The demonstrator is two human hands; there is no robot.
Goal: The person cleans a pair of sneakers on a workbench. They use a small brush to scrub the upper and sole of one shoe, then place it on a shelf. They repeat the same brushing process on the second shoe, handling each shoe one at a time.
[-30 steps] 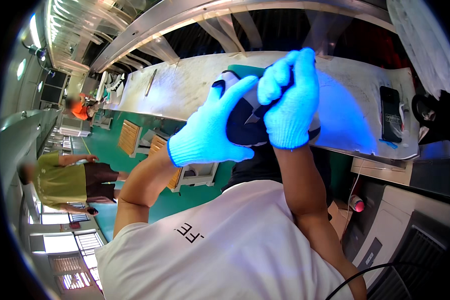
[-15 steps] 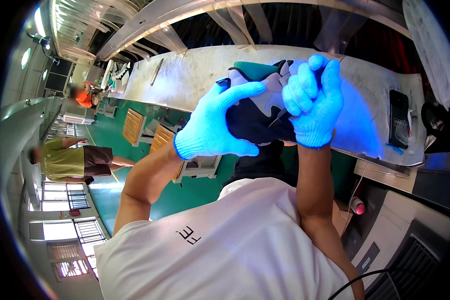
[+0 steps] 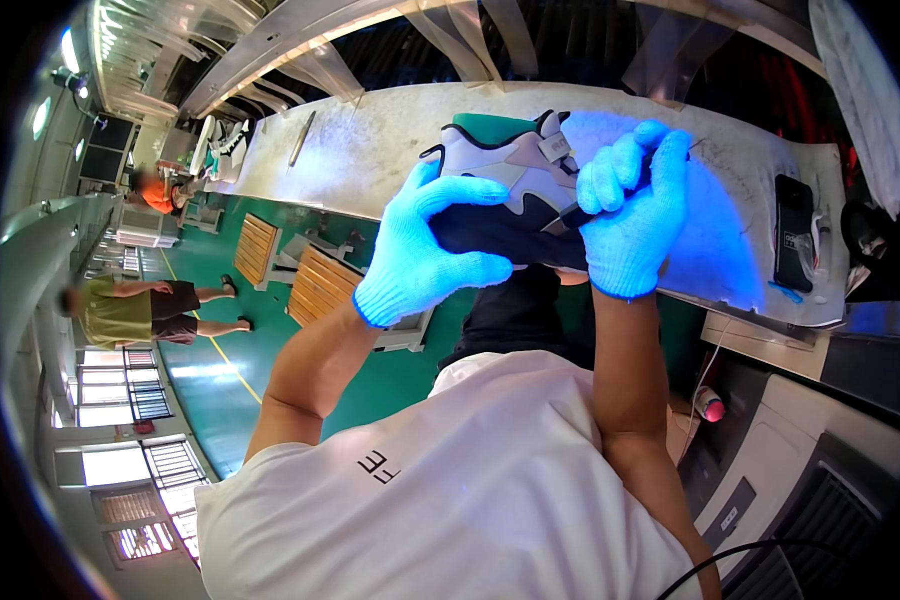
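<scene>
Both of my hands wear knitted gloves that look bright blue under the blue light. My left hand (image 3: 415,245) grips a shoe (image 3: 520,180) at one end, thumb and fingers spread around it. The shoe has pale grey and dark panels, a black lower part and a teal lining. At its other end, the fingers of my right hand (image 3: 630,215) are curled around a slim dark tool (image 3: 574,215). The tool's end lies against the shoe's side, near a small grey tag (image 3: 555,148). Most of the tool is hidden inside the glove.
The shoe is held over the near edge of a pale, stained bench (image 3: 390,115). A thin metal strip (image 3: 302,138) and a black phone (image 3: 794,232) lie on it. Clear plastic strips (image 3: 450,45) hang behind. Slatted wooden tops (image 3: 322,285) and a person in green (image 3: 120,318) are left.
The shoe has turned and tilted in my left hand, showing more of its side and the tag. My right hand has shifted slightly down. The person in green has changed stride.
</scene>
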